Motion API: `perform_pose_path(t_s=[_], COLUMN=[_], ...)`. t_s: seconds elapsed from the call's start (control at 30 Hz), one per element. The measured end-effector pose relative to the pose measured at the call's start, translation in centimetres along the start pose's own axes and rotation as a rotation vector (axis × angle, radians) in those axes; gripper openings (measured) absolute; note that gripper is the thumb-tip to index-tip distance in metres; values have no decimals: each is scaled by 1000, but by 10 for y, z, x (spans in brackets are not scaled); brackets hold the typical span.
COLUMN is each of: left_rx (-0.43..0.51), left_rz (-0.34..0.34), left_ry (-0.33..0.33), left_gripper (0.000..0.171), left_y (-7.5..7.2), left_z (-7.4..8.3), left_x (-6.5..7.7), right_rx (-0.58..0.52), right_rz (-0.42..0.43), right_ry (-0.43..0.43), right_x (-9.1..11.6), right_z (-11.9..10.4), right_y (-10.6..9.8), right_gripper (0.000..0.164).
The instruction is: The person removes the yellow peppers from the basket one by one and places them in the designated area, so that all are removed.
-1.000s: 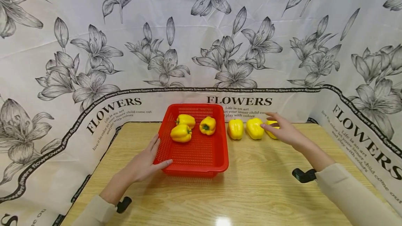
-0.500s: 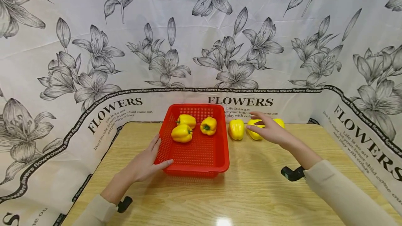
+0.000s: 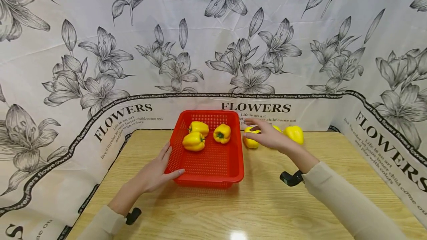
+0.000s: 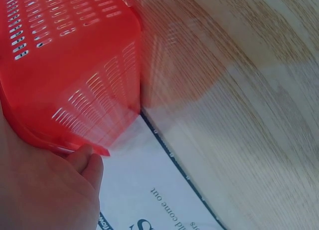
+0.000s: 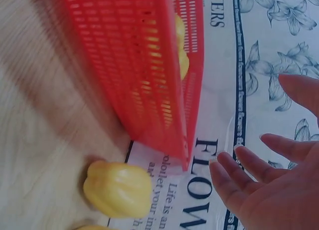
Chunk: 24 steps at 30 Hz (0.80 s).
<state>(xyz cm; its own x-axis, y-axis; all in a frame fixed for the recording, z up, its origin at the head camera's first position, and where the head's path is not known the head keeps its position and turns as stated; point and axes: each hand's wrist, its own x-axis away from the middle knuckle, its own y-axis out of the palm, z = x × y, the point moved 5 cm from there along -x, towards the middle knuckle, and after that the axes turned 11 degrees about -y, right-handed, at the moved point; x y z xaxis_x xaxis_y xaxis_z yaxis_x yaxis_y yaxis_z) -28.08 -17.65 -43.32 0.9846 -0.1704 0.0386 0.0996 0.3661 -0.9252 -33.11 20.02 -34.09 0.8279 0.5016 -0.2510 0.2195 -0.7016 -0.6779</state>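
A red perforated plastic basket [image 3: 239,151] holds three yellow bell peppers [image 3: 194,142]. My left hand [image 3: 151,175] rests on its front left corner, fingers fairly straight along the rim and thumb over the front; the left wrist view shows fingertips touching the rim. Above the yellow bell pepper [image 3: 251,144] just right of the basket hovers my right hand [image 3: 265,134], fingers spread. In the right wrist view nothing lies in that hand [image 5: 274,190], and the pepper [image 5: 119,190] sits apart from it. The middle pepper [image 3: 277,128] is mostly hidden behind the hand; a third [image 3: 294,135] stands farther right.
Wood-grain tabletop [image 3: 253,203] stretches in front of the basket. White flower-printed cloth [image 3: 186,80] hangs close behind it and along both sides. Each wrist carries a small black camera, such as the right one [image 3: 291,178].
My right hand has moved left over the row of peppers, from the rightmost to the one nearest the basket. That rightmost pepper is uncovered now. The left hand and basket stay put.
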Motion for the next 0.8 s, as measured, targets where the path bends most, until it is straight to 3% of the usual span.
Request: perform_pose_path(t_s=[0.4,0.6,0.8], left_rx=[1,-6,0], left_rz=[7,7,11], left_ry=[1,7,3], left_gripper=[115,116,115], left_y=[0,1,0], left_z=[-2,-2,-1], left_x=[-2,-1,-1], right_rx=[-82,-124,-133], right_rz=[-75,-112,-150], right_ry=[-1,-13,26], right_x=[-40,-59,-83], right_z=[-21,-24,-21], right_y=[26,41,58], right_gripper=[64,63,64])
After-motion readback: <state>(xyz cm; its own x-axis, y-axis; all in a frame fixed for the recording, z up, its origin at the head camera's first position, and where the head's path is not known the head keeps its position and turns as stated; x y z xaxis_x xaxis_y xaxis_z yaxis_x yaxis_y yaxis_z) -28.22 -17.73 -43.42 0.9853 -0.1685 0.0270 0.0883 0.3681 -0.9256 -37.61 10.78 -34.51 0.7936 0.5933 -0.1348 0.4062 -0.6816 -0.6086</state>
